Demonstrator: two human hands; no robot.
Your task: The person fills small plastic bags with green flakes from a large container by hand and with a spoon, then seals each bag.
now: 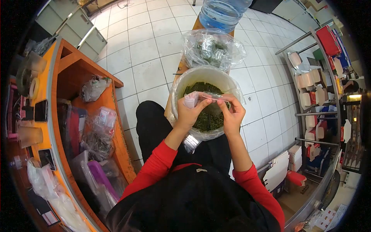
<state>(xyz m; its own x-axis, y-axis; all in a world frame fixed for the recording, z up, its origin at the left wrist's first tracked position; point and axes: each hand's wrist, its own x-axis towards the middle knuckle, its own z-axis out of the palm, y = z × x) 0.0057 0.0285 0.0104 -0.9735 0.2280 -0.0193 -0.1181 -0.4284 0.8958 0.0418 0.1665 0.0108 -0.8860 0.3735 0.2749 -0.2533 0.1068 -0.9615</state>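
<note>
1. Left hand (188, 112) grasps a pale pink, see-through plastic roll (190, 100) against its curled fingers, while its thumb and forefinger pinch one end of a thin, glossy strip of clear plastic film (211, 96).
2. Right hand (234, 112) pinches the other end of the film between thumb and fingertips, so the strip lies almost level above the tub.
3. Taking the tub's middle as the dial's centre, with twelve o'clock away from the person, film and roll lie near the centre, the roll towards ten o'clock.
4. Round and whitish, the tub (231, 82) has a wrinkled clear plastic liner folded over its rim; dark green, finely shredded leafy matter (206, 124) fills its lower part.
5. At twelve o'clock, just beside the tub, sits a crumpled clear bag (234, 52) with green contents; beyond it stands a ribbed, bluish transparent water bottle (219, 17). Under them runs a yellowish wooden bench (168, 112).
6. At seven o'clock, against the tub, is a shiny silvery object (191, 142), its nature unclear.
7. Towards nine o'clock, an orange cabinet (119, 133) holds crumpled plastic bags (94, 88) and a smooth purple item (102, 178).
8. Towards three o'clock, a metal rack (317, 113) carries white and red cartons (310, 99).
</note>
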